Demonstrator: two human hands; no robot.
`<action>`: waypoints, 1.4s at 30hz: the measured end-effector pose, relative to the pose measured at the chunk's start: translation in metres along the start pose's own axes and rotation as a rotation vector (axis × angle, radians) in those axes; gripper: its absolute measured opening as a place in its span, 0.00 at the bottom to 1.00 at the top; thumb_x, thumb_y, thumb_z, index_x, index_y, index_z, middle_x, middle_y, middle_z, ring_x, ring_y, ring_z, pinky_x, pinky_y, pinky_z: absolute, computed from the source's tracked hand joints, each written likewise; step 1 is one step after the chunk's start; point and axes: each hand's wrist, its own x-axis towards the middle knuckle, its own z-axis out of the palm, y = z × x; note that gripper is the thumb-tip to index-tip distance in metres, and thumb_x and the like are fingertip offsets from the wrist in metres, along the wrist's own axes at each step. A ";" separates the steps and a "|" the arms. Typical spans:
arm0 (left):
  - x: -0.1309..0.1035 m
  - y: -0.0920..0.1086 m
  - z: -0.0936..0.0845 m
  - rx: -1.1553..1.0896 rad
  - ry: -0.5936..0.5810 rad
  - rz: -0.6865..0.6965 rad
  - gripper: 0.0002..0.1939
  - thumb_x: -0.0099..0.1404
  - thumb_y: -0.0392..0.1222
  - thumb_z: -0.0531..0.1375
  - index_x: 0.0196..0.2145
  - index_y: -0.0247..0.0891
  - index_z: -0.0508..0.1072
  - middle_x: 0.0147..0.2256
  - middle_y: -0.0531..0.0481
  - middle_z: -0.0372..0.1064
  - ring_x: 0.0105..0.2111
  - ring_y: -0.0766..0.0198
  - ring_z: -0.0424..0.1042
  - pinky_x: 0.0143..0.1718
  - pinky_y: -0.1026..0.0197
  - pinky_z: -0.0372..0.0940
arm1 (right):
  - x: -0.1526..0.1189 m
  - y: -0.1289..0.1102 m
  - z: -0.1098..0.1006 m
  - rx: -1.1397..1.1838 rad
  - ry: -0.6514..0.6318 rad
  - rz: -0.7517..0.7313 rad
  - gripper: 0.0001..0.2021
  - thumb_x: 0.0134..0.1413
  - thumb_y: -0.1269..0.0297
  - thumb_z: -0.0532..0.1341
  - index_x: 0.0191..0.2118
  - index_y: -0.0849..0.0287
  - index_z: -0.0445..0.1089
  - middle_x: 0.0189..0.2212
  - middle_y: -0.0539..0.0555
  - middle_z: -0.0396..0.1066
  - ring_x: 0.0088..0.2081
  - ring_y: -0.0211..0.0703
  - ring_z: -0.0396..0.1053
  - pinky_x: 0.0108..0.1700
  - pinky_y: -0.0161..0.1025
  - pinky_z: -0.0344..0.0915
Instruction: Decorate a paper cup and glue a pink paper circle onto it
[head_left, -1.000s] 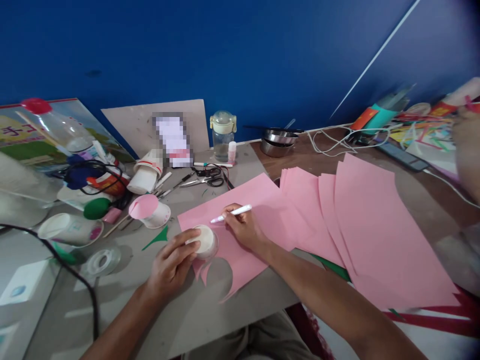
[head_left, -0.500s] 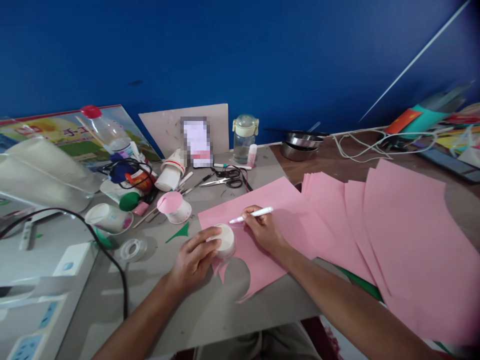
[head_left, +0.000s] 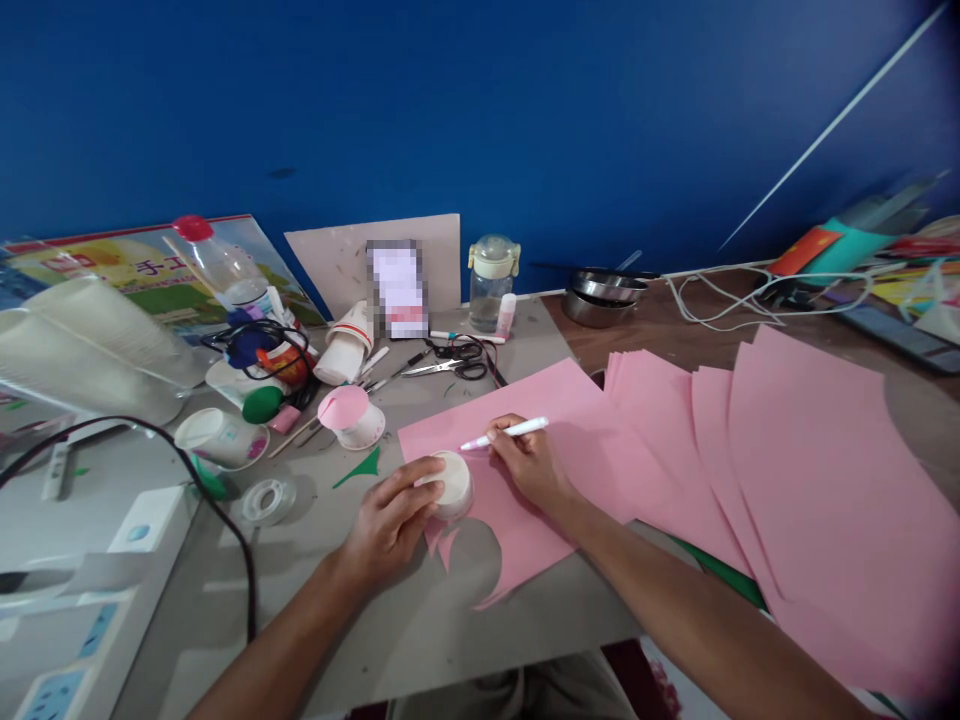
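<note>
Closed around a white paper cup [head_left: 456,490], my left hand [head_left: 401,495] presses it onto a pink sheet of paper [head_left: 555,410]. The cup seems to stand with its round base facing up. My right hand [head_left: 521,458] grips a white marker [head_left: 525,428], its tip close to the paper just above and right of the cup. Round pieces have been cut from the sheet's near edge, leaving a curved gap. Left of the cup, a small paper cup with a pink top [head_left: 352,417] stands near a green paper scrap [head_left: 360,467].
Black-handled scissors [head_left: 454,362], a glue stick [head_left: 505,316] and a water bottle [head_left: 493,280] lie or stand behind the sheet. More pink sheets [head_left: 810,480] spread at right. A tape roll [head_left: 268,498] and black cable [head_left: 244,570] are at left; metal bowls [head_left: 600,300] stand at back.
The view has shifted slightly, so everything sits a little lower in the picture. Both hands keep their hold on the cup and marker, with no clear movement over the paper.
</note>
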 end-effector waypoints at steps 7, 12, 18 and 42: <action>0.000 -0.001 0.000 0.008 -0.013 0.000 0.12 0.67 0.29 0.55 0.45 0.38 0.71 0.46 0.36 0.75 0.46 0.58 0.75 0.42 0.58 0.72 | -0.001 -0.003 0.000 0.006 0.012 0.026 0.10 0.55 0.57 0.58 0.30 0.59 0.67 0.20 0.47 0.63 0.24 0.37 0.61 0.26 0.33 0.58; 0.001 0.001 -0.001 0.013 -0.018 -0.008 0.12 0.67 0.29 0.54 0.46 0.38 0.71 0.47 0.38 0.75 0.46 0.58 0.76 0.42 0.58 0.72 | 0.000 -0.004 0.000 -0.006 0.003 0.016 0.11 0.55 0.58 0.58 0.29 0.59 0.67 0.19 0.47 0.63 0.24 0.37 0.62 0.26 0.33 0.58; 0.000 0.000 -0.001 0.027 -0.028 -0.006 0.12 0.67 0.29 0.54 0.45 0.39 0.71 0.47 0.38 0.75 0.46 0.58 0.76 0.42 0.58 0.73 | 0.001 -0.001 -0.001 0.001 -0.009 0.000 0.11 0.56 0.57 0.57 0.30 0.59 0.68 0.20 0.47 0.63 0.24 0.37 0.62 0.28 0.34 0.59; 0.001 0.001 -0.002 0.042 -0.016 0.006 0.12 0.67 0.28 0.55 0.45 0.38 0.71 0.46 0.36 0.76 0.46 0.58 0.76 0.42 0.59 0.73 | 0.002 -0.001 -0.003 -0.027 -0.029 -0.056 0.05 0.55 0.63 0.57 0.31 0.58 0.67 0.23 0.47 0.64 0.25 0.37 0.62 0.28 0.34 0.57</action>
